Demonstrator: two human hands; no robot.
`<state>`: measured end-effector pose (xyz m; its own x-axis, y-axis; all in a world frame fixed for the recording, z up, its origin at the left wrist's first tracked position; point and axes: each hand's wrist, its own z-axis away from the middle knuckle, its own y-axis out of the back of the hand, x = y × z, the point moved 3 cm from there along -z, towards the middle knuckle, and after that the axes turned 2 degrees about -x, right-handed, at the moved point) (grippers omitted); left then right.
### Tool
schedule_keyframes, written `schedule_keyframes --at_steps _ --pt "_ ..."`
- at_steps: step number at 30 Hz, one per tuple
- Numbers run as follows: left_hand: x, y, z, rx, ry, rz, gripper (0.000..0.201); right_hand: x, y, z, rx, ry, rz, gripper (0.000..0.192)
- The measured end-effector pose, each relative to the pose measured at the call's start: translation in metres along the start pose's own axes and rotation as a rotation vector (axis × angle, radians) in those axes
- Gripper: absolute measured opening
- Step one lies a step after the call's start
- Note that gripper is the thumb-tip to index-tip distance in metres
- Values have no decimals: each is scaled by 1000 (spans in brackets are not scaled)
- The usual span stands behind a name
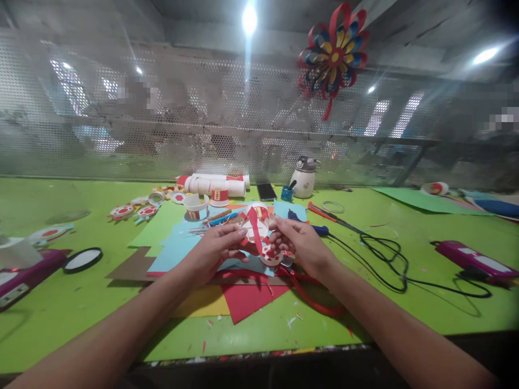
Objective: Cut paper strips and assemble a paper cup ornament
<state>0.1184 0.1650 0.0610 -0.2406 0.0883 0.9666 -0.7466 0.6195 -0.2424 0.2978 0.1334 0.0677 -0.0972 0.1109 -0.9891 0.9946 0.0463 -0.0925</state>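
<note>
I'm holding a small white paper piece [264,231] at the middle of the frame, a red paper strip [254,222] running down across it. My left hand [222,243] is pinching its left edge, while my right hand [302,243] is curling beside its right edge, the fingers bunching together – what they're gripping, I'm not managing to tell.

Below, coloured sheets [170,256] are overlapping on the bright green desk [243,341], and paper scraps [291,323] are littering its near edge. At lower centre-right, red handles [314,303] are poking out beside my right forearm. Decorated paper pieces [121,212] are lying at centre left, and white cups [219,187] are resting in stacks near the back, with a phone [266,192] and a bottle [303,182] sitting to their right. A black cable [395,248] is looping across the right side towards a purple power strip [470,255].

Behind the desk, a perforated screen [227,116] is stretching across the frame – a paper flower [335,56] is hanging at upper right, and a lamp [250,20] is glaring at top centre.
</note>
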Motion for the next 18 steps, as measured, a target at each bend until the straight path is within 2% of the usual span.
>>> schedule_keyframes --at_steps 4,8,18 --pt "-3 -1 -1 -11 29 12 18 -1 -1 1 -34 8 33 38" --pt "-5 -4 -1 -41 35 45 13 -1 -4 3 -110 -45 90 34" --pt "-7 -1 -5 -18 24 147 10 9 -7 2 -220 -135 -47 35"
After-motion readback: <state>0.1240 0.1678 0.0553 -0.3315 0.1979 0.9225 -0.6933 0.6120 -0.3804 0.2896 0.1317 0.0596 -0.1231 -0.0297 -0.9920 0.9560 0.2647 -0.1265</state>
